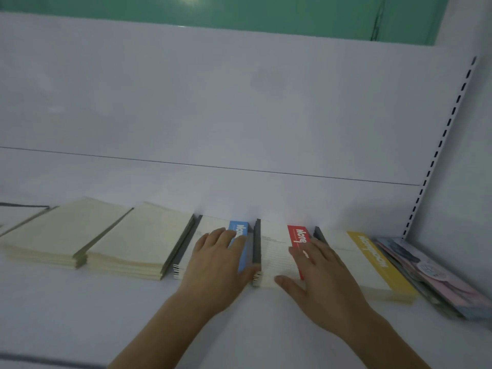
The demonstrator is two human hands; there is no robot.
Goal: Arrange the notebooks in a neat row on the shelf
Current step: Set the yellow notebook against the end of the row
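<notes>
The left hand is lying flat, fingers straight and together, pressing on the blue-striped notebook stack. The right hand is resting palm down, fingers spread, on the red-striped notebook stack just right of the blue one; neither hand is gripping anything. All the stacks are sitting in a row on the white shelf. Right of the red stack, the yellow-striped stack is blurring, its lettering unreadable. The pastel stack beyond it is too smeared to make out.
</notes>
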